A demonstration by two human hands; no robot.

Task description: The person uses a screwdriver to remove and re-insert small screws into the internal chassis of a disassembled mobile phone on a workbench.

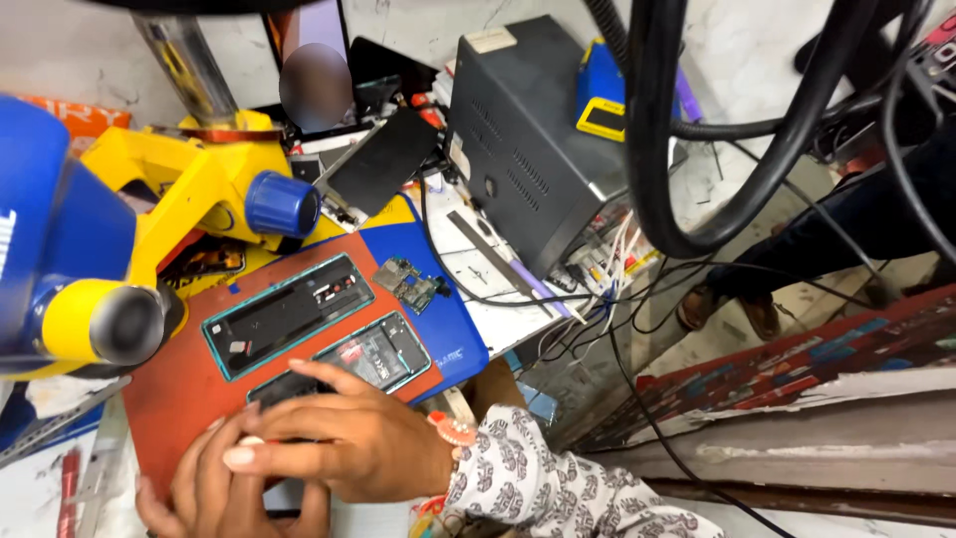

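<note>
Both my hands rest at the near edge of a red work mat (199, 384). My right hand (349, 438) lies flat, fingers pressed over the lower end of an opened phone body (368, 354) with a teal rim. My left hand (214, 493) sits under and beside it, fingers curled; what it holds is hidden. A second opened phone frame (284, 314) with a teal rim lies on the mat further up. A small green circuit board (410, 284) lies on the blue mat (453, 329) to the right.
A yellow and blue microscope stand (149, 219) looms at left. A dark grey power supply box (523, 139) stands behind, with a phone screen (378, 164) leaning beside it. Thick black cables (657, 149) hang at right. Another person's legs (797, 259) are on the floor beyond.
</note>
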